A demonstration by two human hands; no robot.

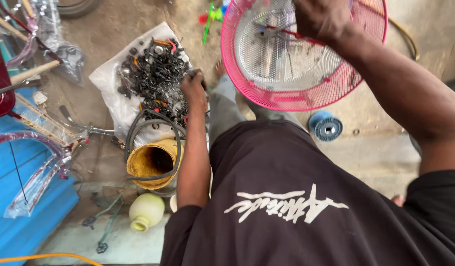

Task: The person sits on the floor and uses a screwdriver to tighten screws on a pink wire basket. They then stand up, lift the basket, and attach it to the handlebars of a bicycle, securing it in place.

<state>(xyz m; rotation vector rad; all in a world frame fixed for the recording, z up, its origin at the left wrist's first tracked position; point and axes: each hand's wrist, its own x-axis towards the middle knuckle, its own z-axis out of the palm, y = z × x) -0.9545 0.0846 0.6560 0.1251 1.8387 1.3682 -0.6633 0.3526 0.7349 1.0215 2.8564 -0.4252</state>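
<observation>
Dusty concrete floor (pixel 380 157), right hand (pixel 322 18) grip clasping pink wire basket (pixel 306 93), left hand (pixel 194 89) grip pinching among black hardware (pixel 151 74).

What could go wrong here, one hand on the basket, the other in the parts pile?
1. The right hand alone holds the pink wire-mesh basket up; it could tip or drop.
2. The left hand digs in the heap of small dark metal parts on the white plastic sheet; pieces may scatter onto the dirt.
</observation>
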